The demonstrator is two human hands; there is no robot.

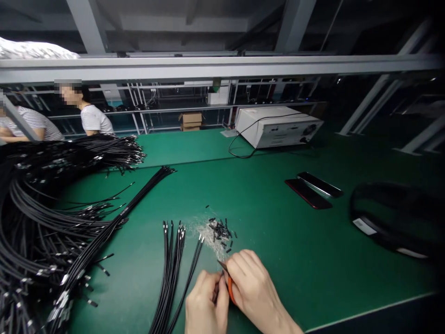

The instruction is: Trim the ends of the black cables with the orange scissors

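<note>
My left hand [207, 301] is closed in a pinch at the near middle of the table. A dark end, apparently of a black cable, shows between its thumb and fingers; the rest is hidden. Against it, my right hand [252, 290] is wrapped round orange-handled scissors [230, 290], whose pointed blade reaches past the left fingertips. Just beyond the hands lies a pile of short black tube pieces [220, 229] among pale, thin strands [210, 236]. To the left of my left hand, a small bundle of black cables [170, 273] with shiny tips lies beside a few separate cables [193, 269].
Large heaps of black cables [31, 222] cover the table's left side. Two phones [308, 193] lie to the right, near a dark round object [389, 218]. A white boxy device [278, 127] stands at the back. Two people [95, 118] sit beyond at the left.
</note>
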